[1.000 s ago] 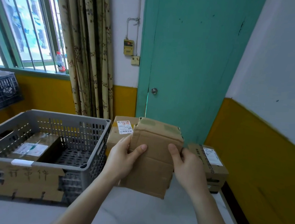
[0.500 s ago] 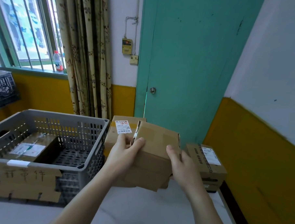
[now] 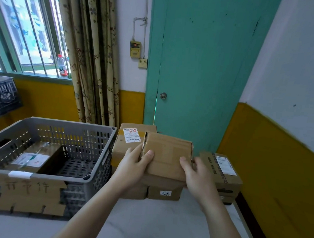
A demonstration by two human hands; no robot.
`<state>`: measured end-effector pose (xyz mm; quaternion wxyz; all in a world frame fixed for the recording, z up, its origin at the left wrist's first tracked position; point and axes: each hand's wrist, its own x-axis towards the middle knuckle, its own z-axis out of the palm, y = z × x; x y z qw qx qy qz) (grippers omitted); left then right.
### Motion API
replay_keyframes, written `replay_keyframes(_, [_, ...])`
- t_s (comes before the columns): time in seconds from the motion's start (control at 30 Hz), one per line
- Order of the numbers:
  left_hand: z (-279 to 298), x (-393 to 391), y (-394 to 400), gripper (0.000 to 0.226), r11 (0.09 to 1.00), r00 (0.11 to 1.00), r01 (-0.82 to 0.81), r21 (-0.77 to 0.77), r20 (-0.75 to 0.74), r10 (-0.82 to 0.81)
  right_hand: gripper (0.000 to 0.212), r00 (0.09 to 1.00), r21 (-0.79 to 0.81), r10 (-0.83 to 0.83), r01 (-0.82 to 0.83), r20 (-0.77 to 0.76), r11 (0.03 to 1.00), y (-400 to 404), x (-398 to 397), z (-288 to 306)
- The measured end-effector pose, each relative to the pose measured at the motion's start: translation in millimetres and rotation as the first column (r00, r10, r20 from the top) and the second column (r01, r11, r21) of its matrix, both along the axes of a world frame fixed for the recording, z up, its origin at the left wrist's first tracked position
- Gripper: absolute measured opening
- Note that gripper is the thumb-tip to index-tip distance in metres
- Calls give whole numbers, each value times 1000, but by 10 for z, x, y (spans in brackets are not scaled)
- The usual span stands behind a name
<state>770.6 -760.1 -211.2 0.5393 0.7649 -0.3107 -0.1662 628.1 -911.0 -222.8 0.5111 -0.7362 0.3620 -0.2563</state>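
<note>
The left grip (image 3: 132, 168) and the right grip (image 3: 198, 176) hold a plain cardboard box (image 3: 167, 155) between them, just to the right of the grey crate (image 3: 71, 123). Each thumb lies on the top face. The left fingers curl round the box edge, and the right fingers are probably curled the same way, but they are hidden. Below it, also right of the crate, a small box labelled 0104 (image 3: 164, 193) stands on the bench (image 3: 148, 222). Inside the crate lies a labelled parcel (image 3: 32, 158).
</note>
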Motion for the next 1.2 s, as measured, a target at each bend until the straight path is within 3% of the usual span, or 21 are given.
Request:
replay_keyframes(0.07, [-3, 26, -4, 22, 999, 999, -31, -33, -36, 30, 42, 1000, 28, -12, 13, -5, 1000, -8, -4, -4])
replay_keyframes(0.13, [21, 36, -26, 42, 993, 993, -99, -67, -71, 94, 49, 999, 39, -47, 47, -9, 998, -1, 8, 21])
replay_keyframes(0.23, [47, 42, -55, 65, 991, 990, -131, -4, 43, 131, 57, 994, -112, -92, 86, -53, 990, 36, 36, 52])
replay_keyframes(0.33, [30, 11, -43, 46, 996, 991, -88, 2, 106, 87, 52, 994, -231, -88, 71, -62, 970, 68, 49, 37])
replay_keyframes(0.43, [6, 6, -9, 28, 997, 994, -79, -6, 78, 79, 51, 996, -226, -68, 52, -62, 973, 84, 21, 0])
replay_keyframes(0.6, [-17, -25, 22, 53, 997, 998, -66, -50, 2, 66, 76, 992, -174, -95, 79, -86, 982, 55, 0, 43])
replay_keyframes(0.73, [-12, -68, 77, 42, 990, 1000, -5, -143, -29, 1, 77, 991, -253, -124, 107, -51, 962, 89, -21, 51])
replay_keyframes(0.83, [20, -83, 128, 47, 980, 985, 1, -200, -170, -36, 83, 997, -145, -81, 79, -10, 986, 115, -56, 18])
replay_keyframes(0.9, [66, -112, 124, 45, 981, 982, -64, -181, -185, 30, 95, 997, -53, -78, 78, -2, 996, 118, -51, 24])
replay_keyframes(0.93, [68, -123, 109, 40, 979, 979, -103, -174, -189, 70, 94, 996, -44, -91, 90, -12, 995, 127, -43, 28])
replay_keyframes(1.03, [48, -149, 64, 27, 971, 968, -149, -187, -229, 104, 62, 989, -58, -150, 149, -17, 987, 138, -38, 29])
replay_keyframes(1.13, [-1, -167, 60, 29, 974, 964, -140, -176, -247, 94, 34, 993, 10, -116, 116, -12, 993, 102, -34, -11])
replay_keyframes(1.2, [-3, -177, 61, 39, 974, 964, -146, -176, -246, 100, 34, 998, 60, -67, 66, 16, 996, 115, -21, -8])
